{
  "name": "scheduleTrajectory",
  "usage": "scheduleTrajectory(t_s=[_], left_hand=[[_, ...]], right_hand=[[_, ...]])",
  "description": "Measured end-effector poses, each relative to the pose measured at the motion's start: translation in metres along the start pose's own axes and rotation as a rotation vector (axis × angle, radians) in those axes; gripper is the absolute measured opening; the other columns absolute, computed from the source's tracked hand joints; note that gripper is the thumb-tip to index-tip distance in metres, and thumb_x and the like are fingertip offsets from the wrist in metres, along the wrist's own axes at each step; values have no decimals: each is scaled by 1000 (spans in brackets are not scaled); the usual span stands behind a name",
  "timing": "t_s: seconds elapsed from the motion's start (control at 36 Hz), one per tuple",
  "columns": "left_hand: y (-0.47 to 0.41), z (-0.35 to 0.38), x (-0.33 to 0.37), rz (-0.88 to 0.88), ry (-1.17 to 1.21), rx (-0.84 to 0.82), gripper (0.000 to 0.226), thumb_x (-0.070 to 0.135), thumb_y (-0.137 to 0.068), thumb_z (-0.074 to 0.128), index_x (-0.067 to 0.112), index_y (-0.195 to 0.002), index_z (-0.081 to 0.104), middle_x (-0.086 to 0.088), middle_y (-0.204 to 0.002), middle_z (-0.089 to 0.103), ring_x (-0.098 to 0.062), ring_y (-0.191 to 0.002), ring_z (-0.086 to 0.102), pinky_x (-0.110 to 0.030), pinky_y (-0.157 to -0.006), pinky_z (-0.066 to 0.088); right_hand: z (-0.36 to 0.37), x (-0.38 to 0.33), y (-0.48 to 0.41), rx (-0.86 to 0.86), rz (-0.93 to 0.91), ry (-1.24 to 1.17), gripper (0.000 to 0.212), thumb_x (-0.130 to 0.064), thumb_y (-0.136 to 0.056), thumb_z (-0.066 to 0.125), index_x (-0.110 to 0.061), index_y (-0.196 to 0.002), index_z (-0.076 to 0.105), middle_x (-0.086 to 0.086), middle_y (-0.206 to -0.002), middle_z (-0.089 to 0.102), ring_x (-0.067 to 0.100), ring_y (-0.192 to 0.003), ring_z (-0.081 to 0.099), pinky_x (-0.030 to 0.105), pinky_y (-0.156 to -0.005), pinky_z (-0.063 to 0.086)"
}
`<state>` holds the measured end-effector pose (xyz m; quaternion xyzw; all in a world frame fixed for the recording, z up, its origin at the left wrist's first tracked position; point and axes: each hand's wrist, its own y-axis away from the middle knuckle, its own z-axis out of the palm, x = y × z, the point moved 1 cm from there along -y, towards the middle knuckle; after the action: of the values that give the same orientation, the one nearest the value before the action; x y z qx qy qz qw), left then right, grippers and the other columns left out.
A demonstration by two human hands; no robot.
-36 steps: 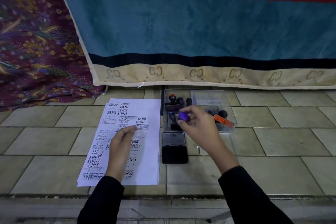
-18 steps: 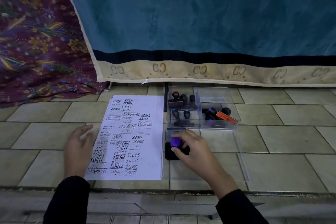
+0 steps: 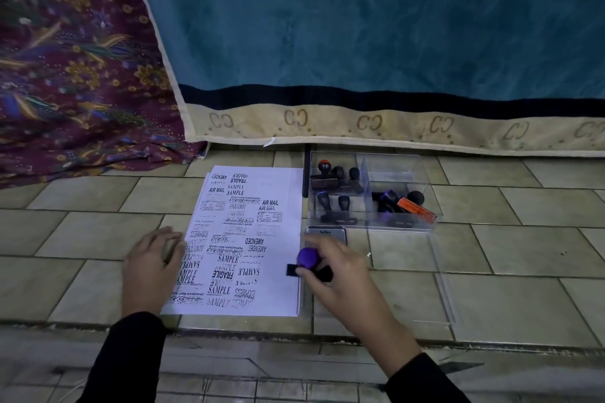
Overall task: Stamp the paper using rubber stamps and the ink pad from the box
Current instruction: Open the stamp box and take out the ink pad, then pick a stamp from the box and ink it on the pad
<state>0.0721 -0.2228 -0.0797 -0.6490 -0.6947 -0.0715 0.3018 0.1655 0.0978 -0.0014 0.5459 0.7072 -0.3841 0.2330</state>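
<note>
- Purple-knobbed rubber stamp [image 3: 307, 259]: pinched in the right hand [image 3: 340, 278], its black base straddling the right edge of the paper [image 3: 248, 239]; whether the face touches the sheet cannot be told.
- Right hand's fingers are curled around the knob and upper base, a clenched grasp from above. Thumb side is hidden.
- Handling, by my reading: stamp looks light and rigid, knob smooth and rounded, so a pinch low on the knob, near the base, should keep it from rocking. Rubber face is soft and wet with ink; keep fingers off it. Press straight down, or the print smears.
- Paper is thin, limp, lying flat on the tiled floor [image 3: 491, 249], already crowded with prints (SAMPLE, FRAGILE, AIR MAIL, AMENDED). Bare strip remains along its right margin, near the stamp.
- Left hand [image 3: 154, 268] sits at the paper's left edge, fingers spread and relaxed, tips touching or just over the margin, gripping nothing; looks set to pin the sheet.
- Ink pad [image 3: 327, 234]: just right of the paper, mostly hidden behind the right hand; only its lid edge shows.
- Clear plastic box [image 3: 370, 193]: beyond the ink pad, right of the paper's top, holding more stamps, black-handled, one with an orange cap, plus an orange-labelled one.
- Striped blue cloth [image 3: 360, 42] hangs behind the paper.
</note>
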Motion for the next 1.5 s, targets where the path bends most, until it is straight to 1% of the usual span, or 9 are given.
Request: scheduleTrajectory(t_s=[0.11,0.19,0.53,0.69,0.81,0.97,1.08,1.36,1.5], left_hand=[[0,0,-1,3,-6,-5,42,49,-83,46,20,-102,70,-2,-118,64,-26,-108,60,-48,-98,44],[-1,1,-2,3,-12,-5,41,48,-83,47,20,-102,70,-2,-118,64,-26,-108,60,-48,-97,45],[-1,4,-3,14,-4,26,37,45,-81,49,21,-100,70,-1,-117,65,-27,-107,60,-49,-96,45],[0,4,-4,9,-4,25,38,45,-81,48,21,-100,70,-1,-118,65,-27,-108,60,-50,-97,44],[0,3,-2,2,5,23,37,45,-81,48,21,-100,70,-1,-119,64,-27,-108,59,-51,-97,44],[1,2,-2,-1,5,22,35,42,-82,50,20,-100,70,-1,-119,65,-27,-108,59,-51,-96,44],[1,3,0,-1,0,16,33,39,-82,51,19,-101,69,-3,-120,64,-29,-108,58,-51,-96,44],[0,3,-4,6,6,19,37,45,-82,48,21,-101,68,0,-119,63,-27,-107,58,-49,-95,45],[0,3,-2,-1,-5,12,37,45,-83,48,21,-102,68,-1,-119,63,-27,-108,58,-49,-95,45]], right_hand=[[21,-17,2,-116,-86,-3,33,-26,-86,65,-18,-117,59,-4,-105,59,1,-89,54,11,-81,44],[34,-21,4,-168,-94,-1,32,-29,-87,63,-18,-116,59,-2,-105,58,9,-87,58,21,-80,49],[51,-19,9,-230,-145,112,29,-26,-88,57,-20,-117,55,0,-108,55,18,-94,58,35,-80,52],[57,-19,10,-232,-148,138,30,-27,-89,54,-22,-119,53,-2,-110,53,17,-97,57,35,-81,52],[44,-18,8,-138,-77,8,29,-28,-87,62,-19,-114,58,-7,-104,56,2,-84,54,12,-77,43],[4,-2,-1,87,20,34,31,-26,-86,65,-21,-116,57,-11,-101,57,-2,-85,53,3,-77,39],[-14,10,-2,124,18,118,22,-22,-86,66,-19,-106,59,-10,-94,56,1,-81,53,11,-74,44],[-21,24,3,98,-12,170,24,-19,-86,67,-18,-108,60,-14,-97,52,0,-82,52,12,-78,44],[-14,22,0,65,-33,190,25,-21,-86,66,-16,-109,60,-7,-100,57,2,-85,53,19,-79,48]])
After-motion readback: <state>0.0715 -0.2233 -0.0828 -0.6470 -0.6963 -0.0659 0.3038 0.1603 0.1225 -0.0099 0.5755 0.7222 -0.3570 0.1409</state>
